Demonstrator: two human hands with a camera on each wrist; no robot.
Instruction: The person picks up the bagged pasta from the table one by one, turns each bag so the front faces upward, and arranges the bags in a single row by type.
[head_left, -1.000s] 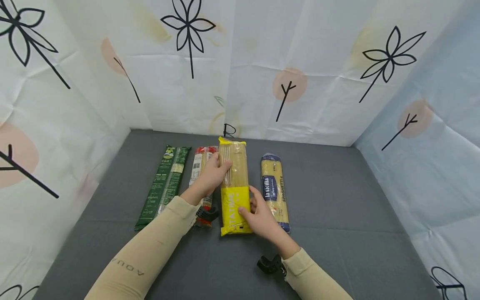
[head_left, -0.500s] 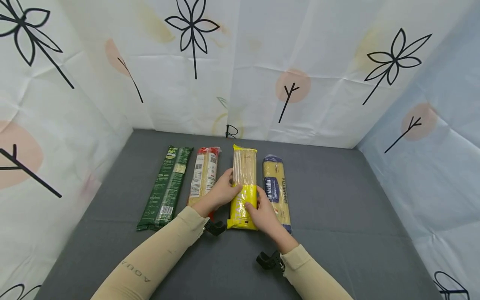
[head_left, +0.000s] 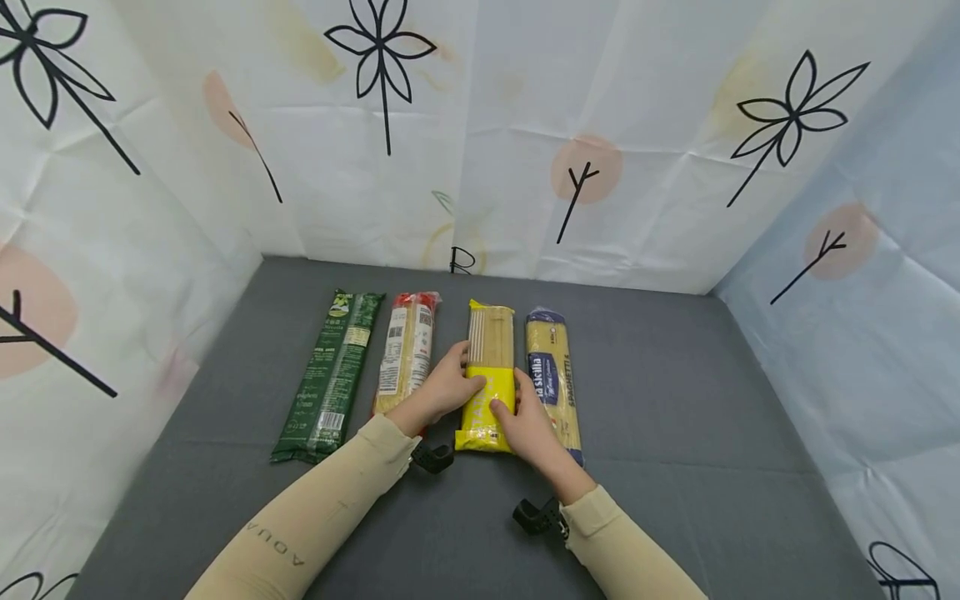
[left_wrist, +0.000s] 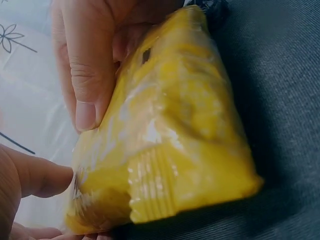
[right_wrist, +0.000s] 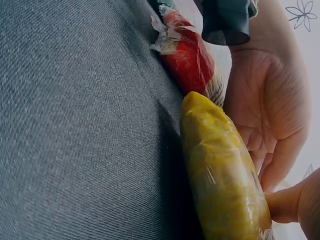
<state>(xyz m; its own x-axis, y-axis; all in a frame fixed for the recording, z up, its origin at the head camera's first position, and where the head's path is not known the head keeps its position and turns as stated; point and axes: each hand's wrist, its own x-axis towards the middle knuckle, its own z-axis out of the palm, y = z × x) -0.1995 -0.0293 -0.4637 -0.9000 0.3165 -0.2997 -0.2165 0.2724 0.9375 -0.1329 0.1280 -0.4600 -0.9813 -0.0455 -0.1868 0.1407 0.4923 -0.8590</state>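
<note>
Both hands hold a yellow-and-clear packet of long thin pasta point(head_left: 491, 337), which lies lengthwise in the gap between two other packets in the head view. My left hand point(head_left: 447, 385) grips its left edge around mid-length, thumb on top. On the opposite edge, a bit lower, my right hand point(head_left: 531, 427) grips with its thumb over the yellow label. In the left wrist view the crimped end of the yellow packet point(left_wrist: 152, 185) faces the camera, close over the dark cloth. The right wrist view has the packet's yellow end point(right_wrist: 215, 150) beside a red-ended packet point(right_wrist: 190, 60).
A green packet point(head_left: 330, 375) lies at the left, then a red-and-clear spaghetti packet point(head_left: 407, 350), partly behind the left forearm. Right of the hands is a blue-and-clear spaghetti packet point(head_left: 551, 375). Patterned white cloth walls point(head_left: 510, 92) enclose the grey table point(head_left: 675, 400) at the back and sides.
Both hands have brought the yellow packet right and down, away from over the red-and-clear packet into the gap beside the blue one. In the last half second it has settled slightly lower.
</note>
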